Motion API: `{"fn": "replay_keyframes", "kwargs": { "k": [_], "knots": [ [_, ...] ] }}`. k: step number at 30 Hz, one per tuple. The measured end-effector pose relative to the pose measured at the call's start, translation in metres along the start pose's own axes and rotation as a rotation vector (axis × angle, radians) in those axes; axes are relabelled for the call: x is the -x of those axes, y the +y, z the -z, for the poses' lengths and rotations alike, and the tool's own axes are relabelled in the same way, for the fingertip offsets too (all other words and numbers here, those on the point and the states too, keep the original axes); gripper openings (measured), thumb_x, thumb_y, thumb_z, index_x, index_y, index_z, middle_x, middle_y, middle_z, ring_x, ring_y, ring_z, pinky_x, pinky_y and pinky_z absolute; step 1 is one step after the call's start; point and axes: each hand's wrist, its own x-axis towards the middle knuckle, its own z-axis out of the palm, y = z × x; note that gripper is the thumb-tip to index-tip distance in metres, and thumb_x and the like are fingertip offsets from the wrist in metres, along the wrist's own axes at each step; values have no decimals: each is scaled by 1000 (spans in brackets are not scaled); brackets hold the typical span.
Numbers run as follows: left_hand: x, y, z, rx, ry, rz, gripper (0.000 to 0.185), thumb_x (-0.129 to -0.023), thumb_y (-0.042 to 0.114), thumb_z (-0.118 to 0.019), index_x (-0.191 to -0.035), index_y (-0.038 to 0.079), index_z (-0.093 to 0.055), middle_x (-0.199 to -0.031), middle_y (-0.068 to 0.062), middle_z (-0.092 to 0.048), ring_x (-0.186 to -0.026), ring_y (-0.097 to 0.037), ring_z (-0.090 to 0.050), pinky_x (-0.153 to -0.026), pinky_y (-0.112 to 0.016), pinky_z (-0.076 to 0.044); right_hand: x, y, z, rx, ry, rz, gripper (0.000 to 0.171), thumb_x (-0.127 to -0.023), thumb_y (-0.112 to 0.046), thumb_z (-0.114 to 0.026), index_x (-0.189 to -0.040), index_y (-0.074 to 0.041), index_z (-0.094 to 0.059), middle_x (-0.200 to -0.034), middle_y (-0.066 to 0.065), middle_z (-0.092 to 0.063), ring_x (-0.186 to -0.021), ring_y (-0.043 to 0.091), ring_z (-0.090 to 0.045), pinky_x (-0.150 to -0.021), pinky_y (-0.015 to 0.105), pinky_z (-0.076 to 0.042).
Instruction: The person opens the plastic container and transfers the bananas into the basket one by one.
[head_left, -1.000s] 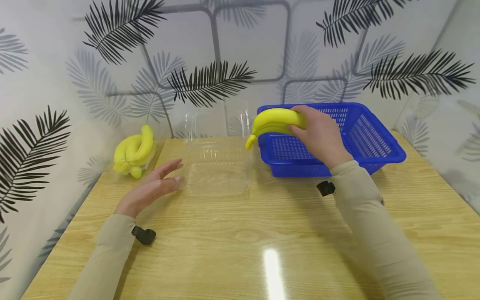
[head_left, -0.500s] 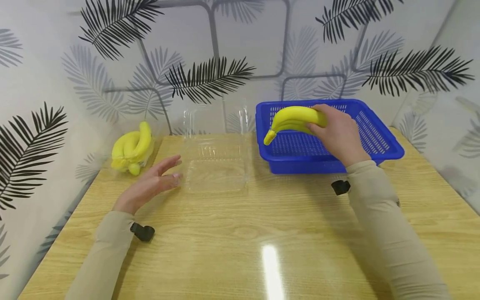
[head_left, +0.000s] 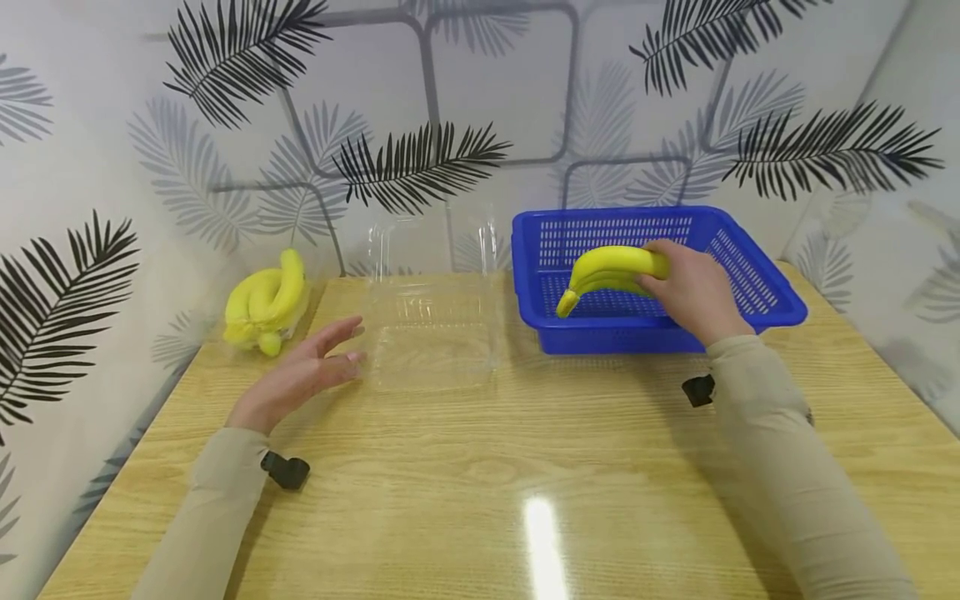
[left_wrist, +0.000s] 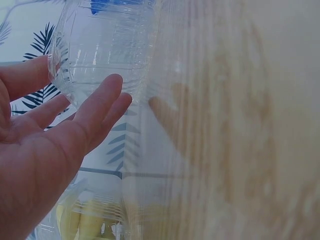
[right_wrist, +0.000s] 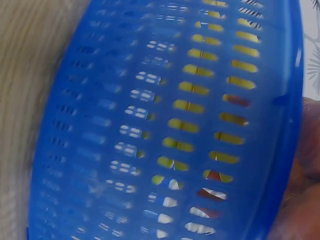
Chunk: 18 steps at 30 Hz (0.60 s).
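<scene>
My right hand (head_left: 693, 287) grips a bunch of yellow bananas (head_left: 618, 262) by one end, inside the blue plastic basket (head_left: 600, 339), with the stem pointing down and left. In the right wrist view the slotted basket wall (right_wrist: 115, 145) covers most of the frame, and yellow shows through its slots. My left hand (head_left: 300, 375) is beside a clear plastic clamshell box (head_left: 435, 387), its fingers extended and apart, at the box's left edge. That box stands with its lid (head_left: 431, 242) raised. In the left wrist view the fingertips overlap the clear plastic (left_wrist: 105, 55).
At the back left of the wooden table (head_left: 420, 500), another bunch of bananas (head_left: 266, 304) sits in clear packaging. A wall covering with leaf prints (head_left: 420, 167) rises directly behind the basket and box.
My right hand has carried the bananas rightward from the basket's left rim, then lowered them into the basket. The left hand has stayed beside the clear box.
</scene>
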Motion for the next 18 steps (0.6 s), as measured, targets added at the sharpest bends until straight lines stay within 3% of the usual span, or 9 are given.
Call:
{"fn": "replay_keyframes", "kwargs": {
  "k": [10,18],
  "knots": [
    [2,1,1,-13,4,-4,67,-101,14,-56,-158,16,-20,-162,-10,-15,-139,-37,-32,-112,-50,-31,-5,10,-8,4,-66,8,44,-92,-19,-69,-130,-1,-57,-112,25,-64,-79,37,-55,-67,50,-42],
    [0,1,0,9,-2,0,69,-100,13,-56,-158,14,-19,-162,-11,-14,-140,-38,-31,-112,-51,-29,-14,13,-7,3,-209,15,41,-90,-16,-71,-126,1,-61,-116,25,-64,-96,40,-59,-83,55,-46]
  ]
}}
